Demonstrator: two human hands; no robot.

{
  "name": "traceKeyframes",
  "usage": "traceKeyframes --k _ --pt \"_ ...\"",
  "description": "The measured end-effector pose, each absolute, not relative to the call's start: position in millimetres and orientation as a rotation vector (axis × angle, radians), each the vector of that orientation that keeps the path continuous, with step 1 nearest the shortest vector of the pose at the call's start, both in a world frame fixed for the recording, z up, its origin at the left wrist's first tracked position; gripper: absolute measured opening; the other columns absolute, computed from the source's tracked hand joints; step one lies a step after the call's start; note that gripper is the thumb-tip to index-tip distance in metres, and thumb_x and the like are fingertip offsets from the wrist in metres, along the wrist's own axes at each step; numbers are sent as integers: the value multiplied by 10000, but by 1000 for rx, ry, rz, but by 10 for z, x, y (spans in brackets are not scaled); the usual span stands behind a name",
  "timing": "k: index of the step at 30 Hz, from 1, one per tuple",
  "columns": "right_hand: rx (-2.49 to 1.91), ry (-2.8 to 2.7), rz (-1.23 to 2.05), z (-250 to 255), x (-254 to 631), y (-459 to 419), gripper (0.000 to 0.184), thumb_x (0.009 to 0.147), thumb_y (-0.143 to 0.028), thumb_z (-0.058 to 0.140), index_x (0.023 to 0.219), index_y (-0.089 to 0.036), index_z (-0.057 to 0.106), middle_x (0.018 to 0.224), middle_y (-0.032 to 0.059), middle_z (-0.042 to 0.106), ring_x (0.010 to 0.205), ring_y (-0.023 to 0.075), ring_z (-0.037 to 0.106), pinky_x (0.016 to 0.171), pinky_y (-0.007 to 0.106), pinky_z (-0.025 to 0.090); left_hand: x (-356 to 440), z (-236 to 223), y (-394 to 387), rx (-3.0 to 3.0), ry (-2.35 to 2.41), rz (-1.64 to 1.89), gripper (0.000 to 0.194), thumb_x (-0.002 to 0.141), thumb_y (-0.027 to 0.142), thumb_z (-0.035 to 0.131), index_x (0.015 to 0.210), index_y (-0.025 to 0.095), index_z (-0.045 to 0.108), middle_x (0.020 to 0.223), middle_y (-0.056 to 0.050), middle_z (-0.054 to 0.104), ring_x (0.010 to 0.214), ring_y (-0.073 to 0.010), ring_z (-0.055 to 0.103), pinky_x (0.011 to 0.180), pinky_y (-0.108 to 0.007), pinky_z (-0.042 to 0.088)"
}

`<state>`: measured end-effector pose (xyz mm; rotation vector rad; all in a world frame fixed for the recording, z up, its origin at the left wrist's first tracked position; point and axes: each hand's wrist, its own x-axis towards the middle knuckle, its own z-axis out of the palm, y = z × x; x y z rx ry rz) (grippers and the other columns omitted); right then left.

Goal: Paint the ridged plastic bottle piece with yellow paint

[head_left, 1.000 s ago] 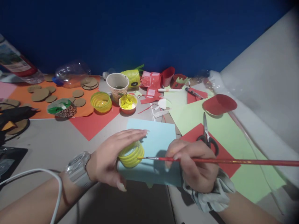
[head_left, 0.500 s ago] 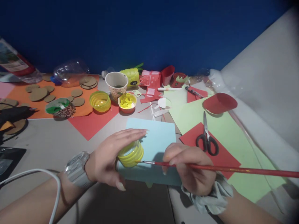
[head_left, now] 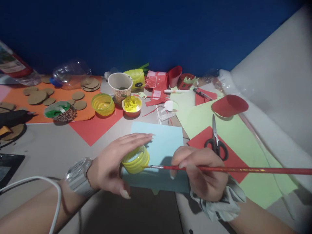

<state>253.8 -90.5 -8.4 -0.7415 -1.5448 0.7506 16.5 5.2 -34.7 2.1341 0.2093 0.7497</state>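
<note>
My left hand (head_left: 113,162) curves around a small clear plastic cup piece with yellow-painted ridges (head_left: 136,164), steadying it on a light blue sheet of paper (head_left: 165,136). Pinched in my right hand (head_left: 201,172) is a long red paintbrush (head_left: 246,170), held level. Its tip touches the painted side of the cup piece, facing right. Yellow paint fills a small cup (head_left: 132,105) behind the blue sheet. Beside it stand a patterned paper cup of dark liquid (head_left: 120,86) and another yellow-painted plastic cup piece (head_left: 103,104).
Scissors (head_left: 215,139) lie on red paper at right, near a curved red piece (head_left: 229,106). Cardboard discs (head_left: 37,97) and a clear bottle (head_left: 70,74) rest on orange paper (head_left: 85,115). A white cable (head_left: 58,198) crosses my left forearm.
The brush tip has shifted slightly along the cup piece's painted side, and the handle dipped and rose again with my right hand. My left hand keeps its hold.
</note>
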Motion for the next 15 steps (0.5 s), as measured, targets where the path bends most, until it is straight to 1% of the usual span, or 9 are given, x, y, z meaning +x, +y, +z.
traceKeyframes --k 4,6,9,15 --pt "-819 -1534 779 -93 2544 -925 137 967 -130 526 953 -196 645 736 50 671 611 164 660 514 282 537 176 -353 57 2128 207 768 1049 756 926 428 1552 244 393 1521 -124 529 1352 -346 553 1158 -439 402" --pt "-860 -1456 747 -104 2556 -937 134 967 -121 523 938 -194 633 728 39 663 596 155 648 515 281 528 180 -350 60 2126 207 766 1042 761 922 427 1551 244 396 1521 -125 529 1350 -349 555 1153 -441 407" --pt "-906 -1396 697 -111 2567 -942 136 964 -106 522 925 -191 620 713 21 657 589 145 637 520 276 516 178 -344 59 2132 198 760 1035 770 913 431 1553 237 394 1515 -135 534 1346 -357 558 1143 -458 419" --pt "-851 -1550 674 -74 2547 -917 161 974 -140 498 911 -208 630 702 41 644 573 159 627 492 280 508 170 -339 54 2136 206 737 1042 770 907 447 1548 215 399 1513 -159 528 1349 -372 550 1143 -503 419"
